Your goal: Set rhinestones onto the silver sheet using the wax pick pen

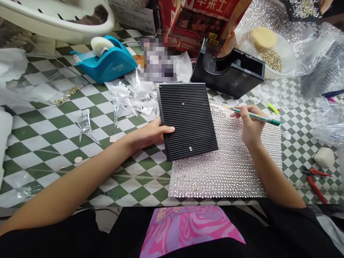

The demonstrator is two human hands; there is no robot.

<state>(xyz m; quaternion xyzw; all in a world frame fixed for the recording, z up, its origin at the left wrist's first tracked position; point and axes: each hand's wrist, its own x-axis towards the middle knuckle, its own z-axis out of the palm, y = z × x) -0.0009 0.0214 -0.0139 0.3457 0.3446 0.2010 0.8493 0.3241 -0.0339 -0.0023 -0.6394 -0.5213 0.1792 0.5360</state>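
Note:
A black ridged tray (188, 122) is tilted in my left hand (158, 132), whose thumb lies over its left edge while the other fingers are hidden beneath. A few small clear gems sit on the ridges. My right hand (251, 125) pinches a green and teal pen-like stick (255, 115), its yellowish tip pointing left near the tray's right side. Under both lies a sheet covered with rows of shiny rhinestones (220, 175), partly covered by the tray and my right forearm.
Behind stand a blue tape dispenser (107, 61), a black tape dispenser (228, 71) and a red bag (199, 21). Small plastic bags (129, 100) lie left of the tray. Red pliers (315, 182) lie right. Another person's hand (325, 5) shows at top right.

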